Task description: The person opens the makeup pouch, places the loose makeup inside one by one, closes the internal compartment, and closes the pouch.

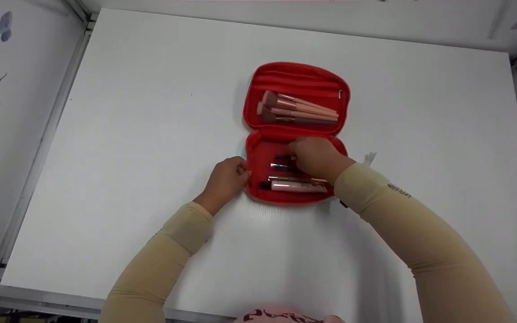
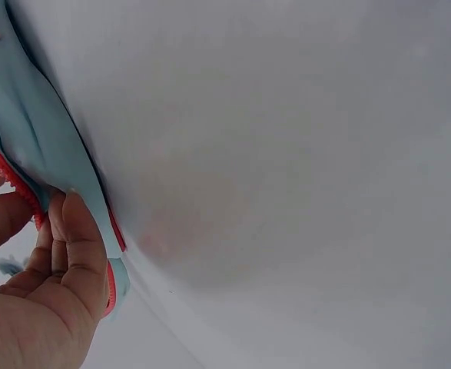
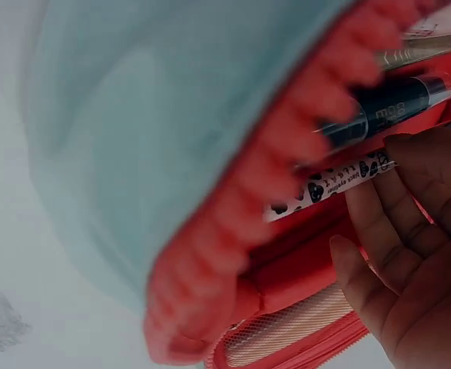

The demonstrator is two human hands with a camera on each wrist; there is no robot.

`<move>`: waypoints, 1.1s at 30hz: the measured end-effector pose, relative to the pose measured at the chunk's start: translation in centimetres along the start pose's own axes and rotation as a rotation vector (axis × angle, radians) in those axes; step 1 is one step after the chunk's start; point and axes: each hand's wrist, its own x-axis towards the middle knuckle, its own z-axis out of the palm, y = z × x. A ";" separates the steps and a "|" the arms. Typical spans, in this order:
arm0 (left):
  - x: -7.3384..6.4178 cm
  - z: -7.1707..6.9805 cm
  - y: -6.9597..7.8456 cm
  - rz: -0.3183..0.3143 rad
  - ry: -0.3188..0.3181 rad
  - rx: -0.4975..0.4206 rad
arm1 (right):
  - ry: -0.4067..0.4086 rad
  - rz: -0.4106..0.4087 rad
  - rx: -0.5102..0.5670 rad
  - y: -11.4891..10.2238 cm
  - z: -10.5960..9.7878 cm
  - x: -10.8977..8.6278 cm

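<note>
An unzipped makeup case (image 1: 259,157), red inside and light blue outside (image 2: 44,115), lies spread on the table. My left hand (image 1: 227,180) pinches its left zipper edge between thumb and fingers. Inside the lower half, my right hand (image 1: 316,154) holds the end of a white eyeliner pen (image 3: 336,183) with black patterns, thumb on one side and fingers on the other. Beside that pen lie a dark pen with a silver end (image 3: 394,108), a thin metallic tube (image 1: 281,178) and a pink tube with a black cap (image 1: 296,186). My right hand hides part of these in the head view.
Several makeup brushes (image 1: 303,107) lie in the upper half, below a red pocket with a small zipper pull (image 1: 339,94). The white table (image 1: 151,112) extends around the case to patterned side panels (image 1: 20,112). A greyish mark (image 1: 370,158) shows right of the case.
</note>
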 end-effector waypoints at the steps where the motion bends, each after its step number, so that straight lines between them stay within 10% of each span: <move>1: 0.0 0.0 0.0 0.000 -0.001 -0.004 | -0.003 0.002 0.003 0.0 0.0 0.0; 33: -0.1 -0.3 0.2 -0.018 -0.025 -0.022 | -0.063 -0.035 0.008 0.1 0.3 0.2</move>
